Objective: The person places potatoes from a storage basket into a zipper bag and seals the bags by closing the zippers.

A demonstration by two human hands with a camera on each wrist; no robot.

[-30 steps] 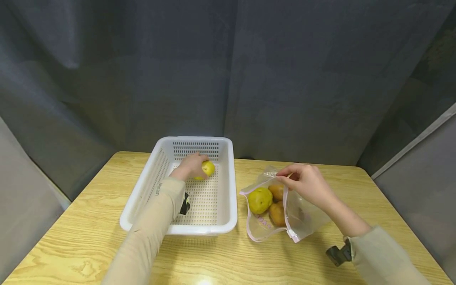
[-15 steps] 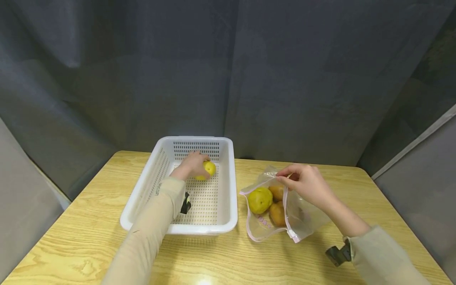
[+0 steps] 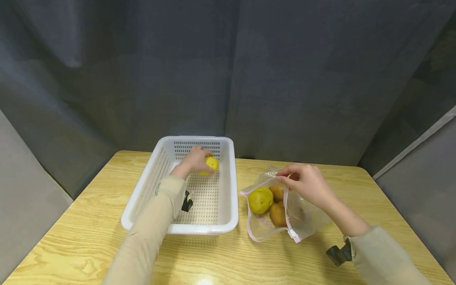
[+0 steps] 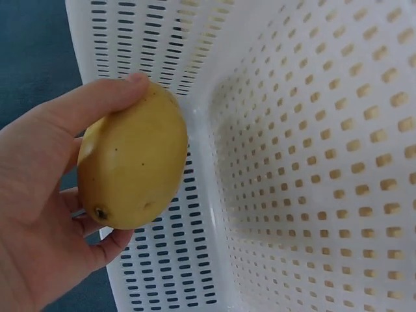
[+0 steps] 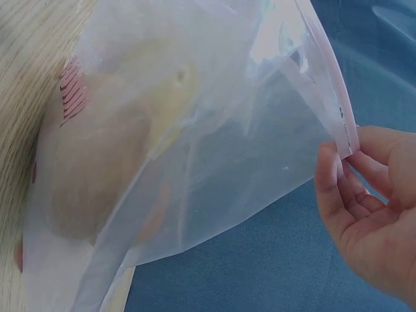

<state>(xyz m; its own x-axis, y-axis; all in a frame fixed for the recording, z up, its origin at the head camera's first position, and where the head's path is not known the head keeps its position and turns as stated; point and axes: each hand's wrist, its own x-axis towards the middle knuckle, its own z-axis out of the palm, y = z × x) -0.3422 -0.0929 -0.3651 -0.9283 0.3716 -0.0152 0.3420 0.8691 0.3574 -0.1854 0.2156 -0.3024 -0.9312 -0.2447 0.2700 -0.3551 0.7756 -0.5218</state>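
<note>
In the head view my left hand (image 3: 193, 162) is inside the white basket and grips a yellow mango (image 3: 212, 163). Thumb and fingers curl around the mango (image 4: 135, 156) in the left wrist view, its dark stem end facing down. My right hand (image 3: 306, 183) pinches the upper edge of a clear zip bag (image 3: 306, 221) whose mouth gapes toward the basket. A lumpy yellow-green fruit (image 3: 261, 200) and two brownish-orange fruits (image 3: 279, 213) lie in the bag. Seen from the right wrist, thumb and fingertips of the right hand (image 5: 370, 201) hold the pink zip strip's end.
The perforated white basket (image 3: 233, 198) stands left of the bag on a wooden table (image 3: 228, 261). Its walls rise around my left forearm. A dark curtain (image 3: 228, 79) hangs behind the table.
The left hand, with the mango in it, has moved slightly up and to the right within the basket. The right hand and the bag have stayed in place.
</note>
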